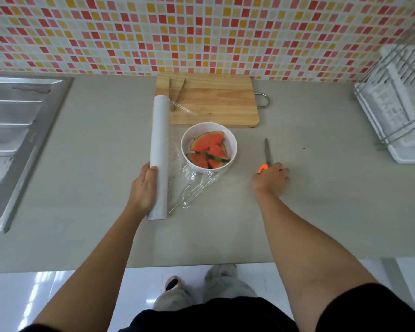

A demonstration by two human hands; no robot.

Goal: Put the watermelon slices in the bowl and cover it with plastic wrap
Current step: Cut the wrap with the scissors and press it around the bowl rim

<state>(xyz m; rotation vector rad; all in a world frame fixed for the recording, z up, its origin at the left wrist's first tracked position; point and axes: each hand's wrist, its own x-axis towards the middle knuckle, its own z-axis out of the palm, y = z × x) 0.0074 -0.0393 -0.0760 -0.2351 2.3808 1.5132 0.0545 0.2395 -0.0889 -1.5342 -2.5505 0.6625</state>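
Observation:
A white bowl (233,140) stands in the middle of the grey counter with red watermelon slices (207,146) inside. A long white roll of plastic wrap (159,140) lies to the bowl's left, and my left hand (143,188) grips its near end. A clear sheet of wrap (194,183) runs from the roll across the bowl and bunches on the counter in front of it. My right hand (272,177) rests on the counter to the bowl's right, closed on the orange handle of scissors (267,154), whose blades point away from me.
A wooden cutting board (216,101) lies behind the bowl, metal tongs (179,92) on its left part. A steel sink (17,130) is at the left. A white dish rack (398,101) stands at the right. The counter's front edge is close to me.

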